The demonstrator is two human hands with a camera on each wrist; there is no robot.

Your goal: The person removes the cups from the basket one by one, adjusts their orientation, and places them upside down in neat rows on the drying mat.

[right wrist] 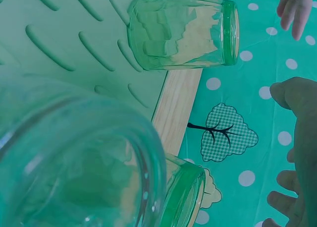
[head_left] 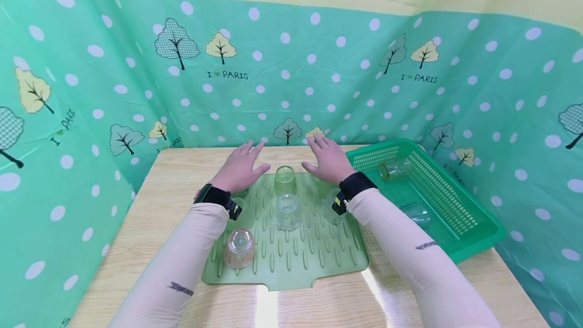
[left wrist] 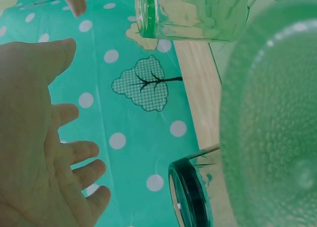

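A pale green ribbed drying mat [head_left: 314, 252] lies on the wooden table [head_left: 173, 186]. Several clear glasses stand upside down on it: one at the back [head_left: 285, 180], one in the middle [head_left: 288, 211], one at the front left [head_left: 239, 248]. Another glass [head_left: 334, 210] is partly hidden by my right wrist. My left hand [head_left: 240, 166] hovers flat, fingers spread, left of the back glass and holds nothing. My right hand [head_left: 328, 158] does the same on the right. In the left wrist view the left hand [left wrist: 44, 152] is open; in the right wrist view the right hand [right wrist: 297, 152] is open beside a glass [right wrist: 183, 31].
A green plastic basket [head_left: 460, 227] stands at the right of the table and holds two glasses, one at the back [head_left: 395, 168] and one further forward [head_left: 415, 212]. Green dotted sheets [head_left: 319, 75] wall in the table at the back and both sides.
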